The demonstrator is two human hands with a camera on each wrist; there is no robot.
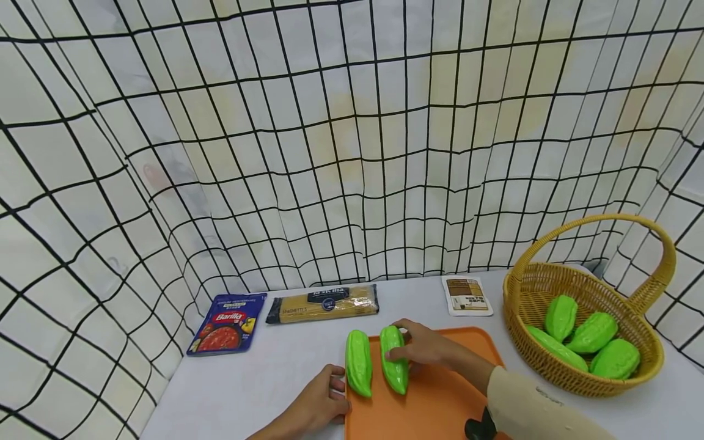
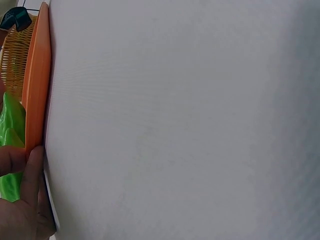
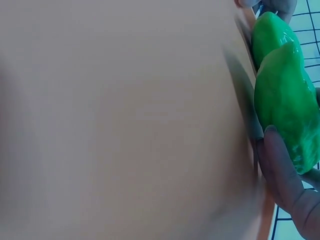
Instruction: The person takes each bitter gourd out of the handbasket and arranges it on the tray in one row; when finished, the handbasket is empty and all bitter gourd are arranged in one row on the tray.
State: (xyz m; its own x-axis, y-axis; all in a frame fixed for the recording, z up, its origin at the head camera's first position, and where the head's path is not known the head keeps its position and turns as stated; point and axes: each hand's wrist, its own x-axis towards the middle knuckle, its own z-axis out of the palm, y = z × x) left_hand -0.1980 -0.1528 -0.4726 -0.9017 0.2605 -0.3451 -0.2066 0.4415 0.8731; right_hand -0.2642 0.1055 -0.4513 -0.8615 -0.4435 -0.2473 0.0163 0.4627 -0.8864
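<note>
Right grip point(image 1: 422, 344) (moderately spread) holds green vegetable point(image 1: 392, 348); left grip point(image 1: 321, 398) pinches orange tray point(image 1: 409, 418).

Right hand point(image 3: 292, 187) around green vegetable point(image 3: 285, 95), another vegetable point(image 3: 268, 35) behind.

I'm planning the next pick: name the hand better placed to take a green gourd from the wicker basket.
Right, probably. The right hand is nearer the wicker basket, though it must first release its green gourd; the left hand, farther off, grips the orange tray.
</note>
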